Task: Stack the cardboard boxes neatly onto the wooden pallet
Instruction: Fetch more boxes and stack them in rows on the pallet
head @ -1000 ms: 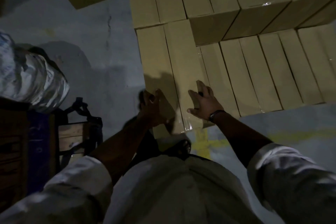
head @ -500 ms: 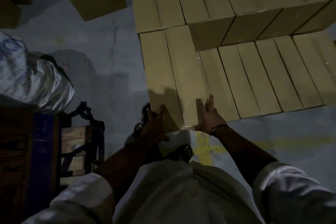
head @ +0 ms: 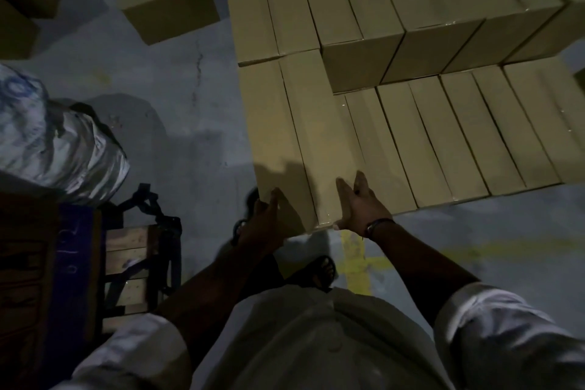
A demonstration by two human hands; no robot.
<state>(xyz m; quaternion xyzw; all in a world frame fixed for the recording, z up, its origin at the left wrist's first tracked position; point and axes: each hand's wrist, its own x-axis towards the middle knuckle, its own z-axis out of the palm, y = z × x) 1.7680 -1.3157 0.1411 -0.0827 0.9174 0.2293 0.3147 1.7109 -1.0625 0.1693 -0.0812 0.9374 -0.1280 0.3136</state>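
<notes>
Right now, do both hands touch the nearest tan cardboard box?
Yes, on the tan cardboard box the left hand rests at the near left corner and the right hand presses its right edge.

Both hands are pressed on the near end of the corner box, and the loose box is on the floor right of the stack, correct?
Not quite. The head view shows the left hand and right hand pressed on the near end of the corner box, but the loose box is on the floor left of the stack.
</notes>
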